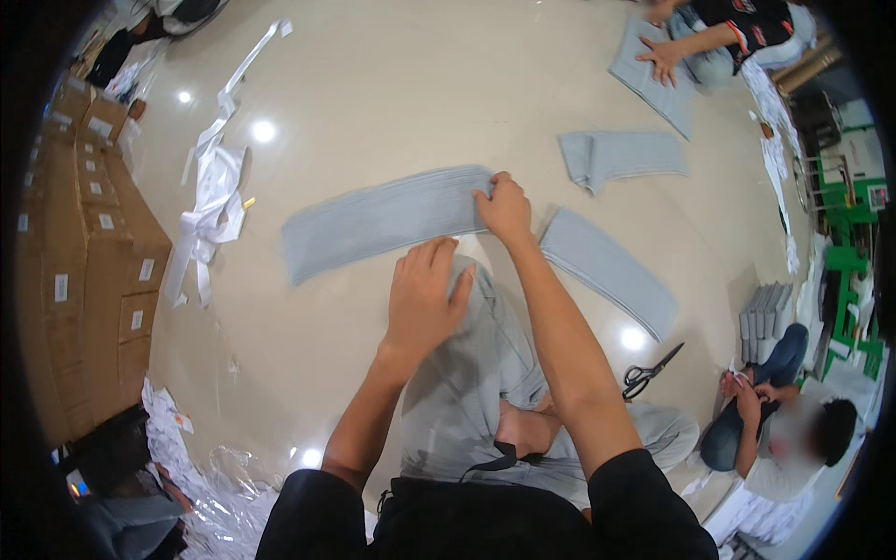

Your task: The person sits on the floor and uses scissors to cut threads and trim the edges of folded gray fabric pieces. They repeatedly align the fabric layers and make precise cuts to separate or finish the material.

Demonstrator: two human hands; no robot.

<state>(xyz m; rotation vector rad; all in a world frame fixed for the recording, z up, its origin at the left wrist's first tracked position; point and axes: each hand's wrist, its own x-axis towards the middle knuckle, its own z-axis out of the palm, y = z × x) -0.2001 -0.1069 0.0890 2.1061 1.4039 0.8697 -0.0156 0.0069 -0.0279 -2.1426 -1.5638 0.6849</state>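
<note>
1. Two hands work over a grey cloth [378,222] that lies in a long folded strip on the pale floor [392,84].
2. Right hand [505,207] sits on the strip's right end, fingers curled down over the edge and pinching it.
3. Left hand [425,299] lies flat, fingers together and extended, palm down on the person's grey-trousered knee just below the strip; its fingertips come near the cloth's lower edge, and it grips nothing.
4. Second grey strip [607,271] lies just right of the right hand; a third folded piece [621,154] lies further up.
5. Scissors [651,371] rest on the floor to the right, apart from both hands.
6. Cardboard boxes [93,243] are stacked at the left, with white paper strips [215,196] beside them.
7. Another person's hand [661,59] presses grey cloth at the top right.
</note>
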